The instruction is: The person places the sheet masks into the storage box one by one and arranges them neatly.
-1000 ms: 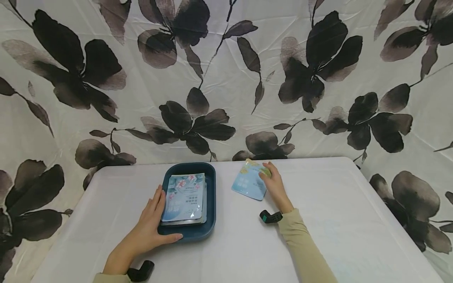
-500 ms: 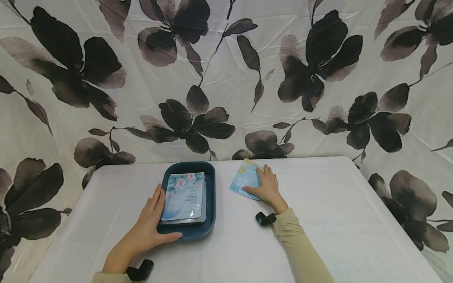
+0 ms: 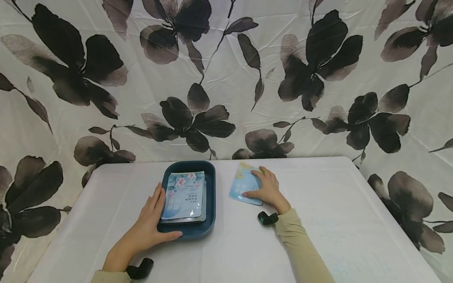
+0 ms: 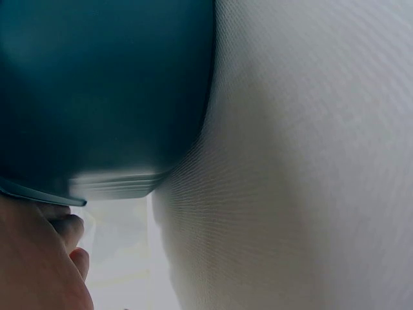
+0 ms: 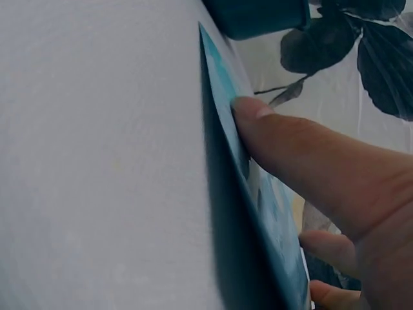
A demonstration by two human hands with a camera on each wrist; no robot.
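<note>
A dark blue tray (image 3: 210, 196) stands left of the table's middle, with a small stack of flat, glossy sachets (image 3: 184, 196) in it. The top one is pale blue with pink flowers. My left hand (image 3: 150, 226) rests on the tray, fingers straight along its left side and thumb at the near rim. To the right lies another light blue sachet (image 3: 244, 186) with yellow flowers. My right hand (image 3: 267, 188) spreads over its right part, the thumb (image 5: 277, 139) touching its face. In the right wrist view, the sachet's near edge stands off the cloth, with a shadow beneath.
A white cloth covers the table (image 3: 354, 228). Behind it hangs a white curtain (image 3: 262, 78) printed with dark flowers. Black cameras (image 3: 140, 269) are strapped at both wrists.
My right hand has gone from the sachet's upper right corner to lying over its right side. The sachet has turned a little and slid slightly nearer. My left hand and the tray stay put.
</note>
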